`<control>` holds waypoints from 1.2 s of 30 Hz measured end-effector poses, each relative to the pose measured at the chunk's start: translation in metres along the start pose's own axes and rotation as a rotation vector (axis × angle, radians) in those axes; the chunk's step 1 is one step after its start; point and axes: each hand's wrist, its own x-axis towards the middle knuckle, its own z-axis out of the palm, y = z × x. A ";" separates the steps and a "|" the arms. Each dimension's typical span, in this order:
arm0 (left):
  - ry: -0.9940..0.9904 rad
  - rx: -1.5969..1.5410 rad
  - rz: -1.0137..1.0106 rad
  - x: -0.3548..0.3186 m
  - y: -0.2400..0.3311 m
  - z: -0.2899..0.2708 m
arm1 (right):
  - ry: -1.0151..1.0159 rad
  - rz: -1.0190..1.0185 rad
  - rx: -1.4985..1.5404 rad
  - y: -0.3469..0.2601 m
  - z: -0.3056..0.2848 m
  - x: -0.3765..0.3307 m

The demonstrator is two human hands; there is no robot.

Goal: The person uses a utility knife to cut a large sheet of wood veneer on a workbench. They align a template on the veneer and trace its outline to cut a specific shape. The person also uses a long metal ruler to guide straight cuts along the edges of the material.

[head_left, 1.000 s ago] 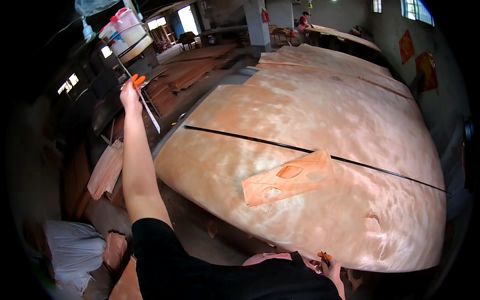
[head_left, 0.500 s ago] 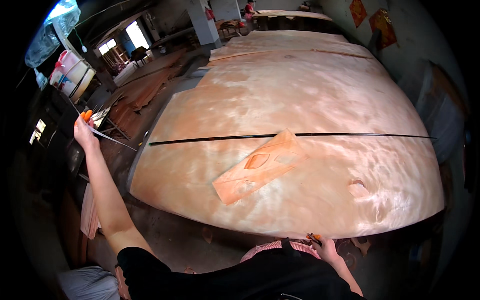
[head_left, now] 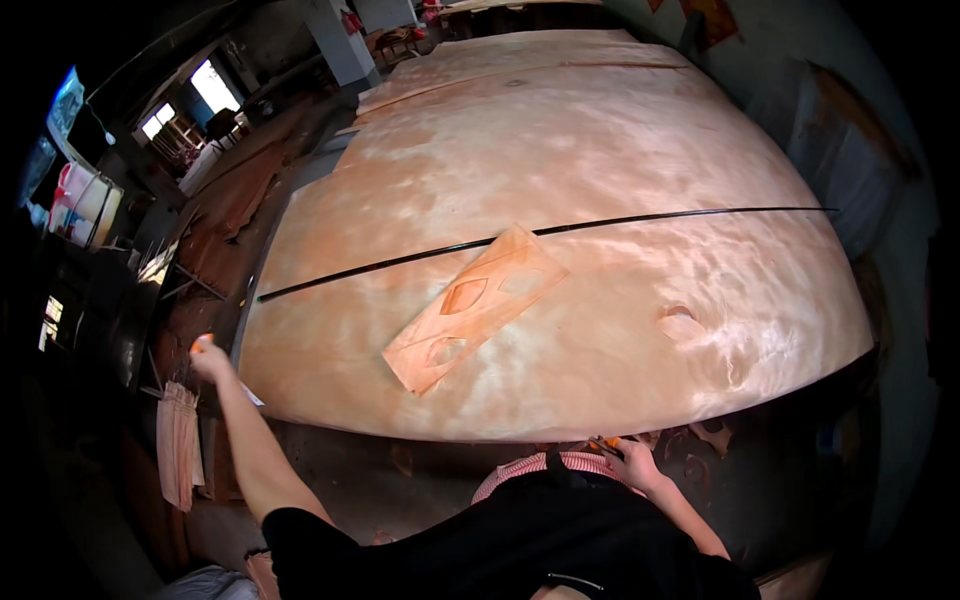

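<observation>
My left hand (head_left: 208,362) is out at the left, beside the table's left corner. Its fingers are closed round a small orange thing (head_left: 203,342) whose kind I cannot make out; a pale strip (head_left: 250,394) shows below the hand. Low at the near edge, my right hand (head_left: 635,464) grips a small orange and dark hand tool (head_left: 604,444), partly hidden by the fingers. Before me spreads a large pale wood veneer sheet (head_left: 600,330). On it lie a long black rod (head_left: 380,262) and, slantwise against the rod, a veneer piece (head_left: 430,345) with leaf-shaped cut-outs.
A leaf-shaped hole or patch (head_left: 681,322) marks the sheet at right. Bundled veneer strips (head_left: 178,445) stand by my left forearm. Scraps (head_left: 712,436) lie under the near edge. Brown sheets (head_left: 235,200) cover the floor at left; a pillar (head_left: 340,40) stands behind.
My left hand has come down and nearer, still holding the orange thing. My right hand stays at the near edge with its tool. The whole view has shifted and turned a little.
</observation>
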 end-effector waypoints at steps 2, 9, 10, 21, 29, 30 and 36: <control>-0.120 0.060 0.196 -0.072 0.041 0.015 | 0.023 -0.018 0.019 0.006 -0.007 0.001; -0.595 -0.180 0.512 -0.300 0.140 0.018 | 0.064 -0.021 0.184 0.027 -0.032 0.000; -0.696 -0.305 0.433 -0.342 0.174 0.013 | 0.073 0.049 0.254 0.031 -0.040 -0.001; -1.673 -1.023 0.269 -0.600 0.361 -0.144 | 0.282 -0.059 0.601 0.051 -0.162 -0.016; -1.863 -1.093 0.057 -0.664 0.344 -0.152 | -0.091 0.186 0.825 0.108 -0.188 -0.064; -1.891 -1.051 0.103 -0.668 0.341 -0.149 | -0.125 0.201 0.831 0.120 -0.187 -0.066; -1.394 -0.686 0.908 -0.685 0.333 -0.099 | -0.231 0.314 0.788 0.146 -0.197 -0.056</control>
